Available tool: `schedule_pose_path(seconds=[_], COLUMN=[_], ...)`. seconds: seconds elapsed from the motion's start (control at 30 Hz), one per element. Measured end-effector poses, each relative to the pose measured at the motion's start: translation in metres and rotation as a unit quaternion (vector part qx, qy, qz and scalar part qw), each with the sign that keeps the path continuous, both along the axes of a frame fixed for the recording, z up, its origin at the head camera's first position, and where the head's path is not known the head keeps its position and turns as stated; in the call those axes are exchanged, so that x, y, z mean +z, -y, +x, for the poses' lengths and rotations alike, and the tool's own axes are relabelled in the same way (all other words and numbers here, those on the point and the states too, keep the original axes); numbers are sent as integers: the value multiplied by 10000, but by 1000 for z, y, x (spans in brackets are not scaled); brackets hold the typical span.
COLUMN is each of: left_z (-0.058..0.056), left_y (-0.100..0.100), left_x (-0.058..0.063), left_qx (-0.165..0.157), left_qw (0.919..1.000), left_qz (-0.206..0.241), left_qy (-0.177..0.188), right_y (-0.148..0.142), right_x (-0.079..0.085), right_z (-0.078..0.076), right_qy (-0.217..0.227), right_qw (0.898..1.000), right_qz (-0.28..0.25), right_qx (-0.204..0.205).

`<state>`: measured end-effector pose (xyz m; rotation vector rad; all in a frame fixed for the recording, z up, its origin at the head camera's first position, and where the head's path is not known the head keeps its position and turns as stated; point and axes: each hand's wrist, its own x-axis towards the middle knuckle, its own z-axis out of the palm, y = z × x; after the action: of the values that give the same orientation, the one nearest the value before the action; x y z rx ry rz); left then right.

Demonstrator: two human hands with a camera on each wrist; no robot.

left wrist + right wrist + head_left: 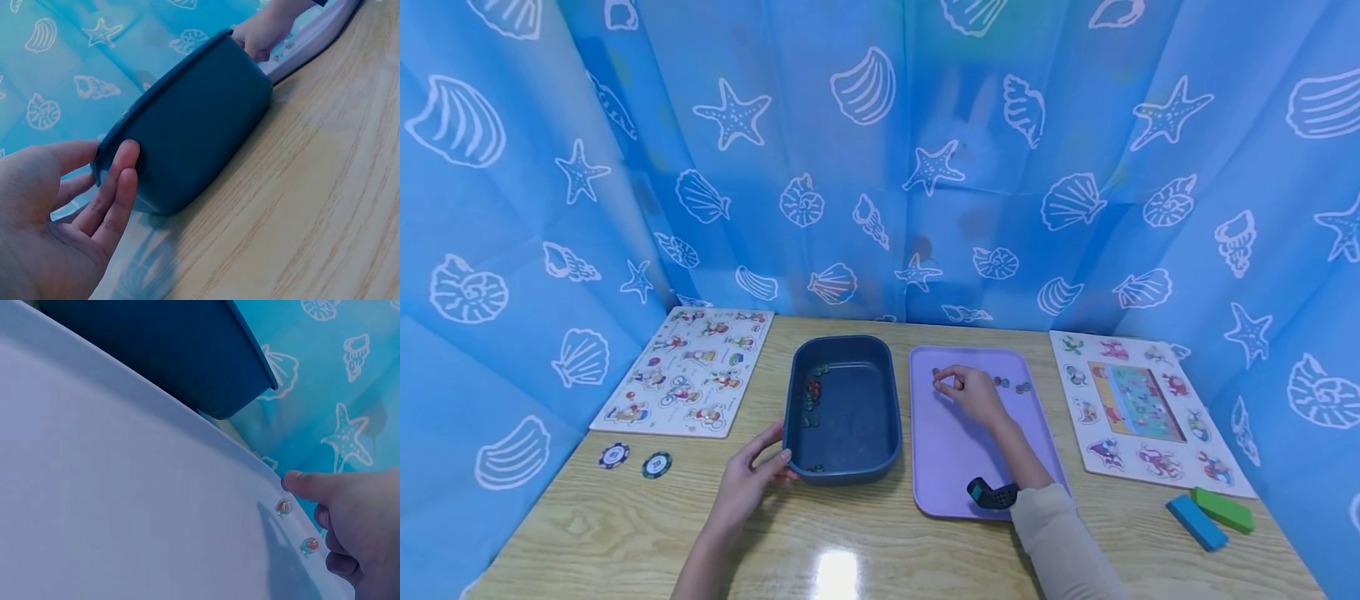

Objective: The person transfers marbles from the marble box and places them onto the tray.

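My left hand [752, 479] holds the near left corner of a dark blue basin [880, 479], with its fingers on the rim and outer wall, as the left wrist view also shows. Inside the basin, glass marbles [812, 392] lie along the left side. Over the back left of a purple tray [940, 492], my right hand [973, 396] brings thumb and forefinger together in a pinch at a marble [936, 372]. Two clear marbles with coloured swirls, one of them this marble [284, 507], lie below the hand in the right wrist view. Its other fingers are curled.
More marbles [1002, 382] lie along the tray's back edge. Picture puzzle boards stand left [658, 417] and right [1075, 358]. Two poker chips [613, 455] lie at left; blue [1197, 522] and green [1222, 510] blocks lie at right. A patterned curtain [805, 275] borders the table.
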<state>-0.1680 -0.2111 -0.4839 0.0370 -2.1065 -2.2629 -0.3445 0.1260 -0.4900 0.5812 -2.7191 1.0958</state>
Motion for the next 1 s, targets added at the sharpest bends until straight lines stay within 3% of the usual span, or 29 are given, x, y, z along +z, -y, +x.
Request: schedule_pose_path(seconds=[0.57,0.87,1.0], left_z=[0,-1,-2], left_y=[-1,0,1], left_x=[0,-1,-1], left_qx=[2,18,37], left_qw=[10000,10000,9999], left_qz=[-17,-40,-94], left_qy=[13,37,42], right_y=[-6,-4,5], right_x=[-11,-8,3], right_z=[-3,-2,3], right_qy=[194,49,-149], right_qw=[9996,9999,9994], right_qz=[130,-48,-260], right_qx=[126,115,146])
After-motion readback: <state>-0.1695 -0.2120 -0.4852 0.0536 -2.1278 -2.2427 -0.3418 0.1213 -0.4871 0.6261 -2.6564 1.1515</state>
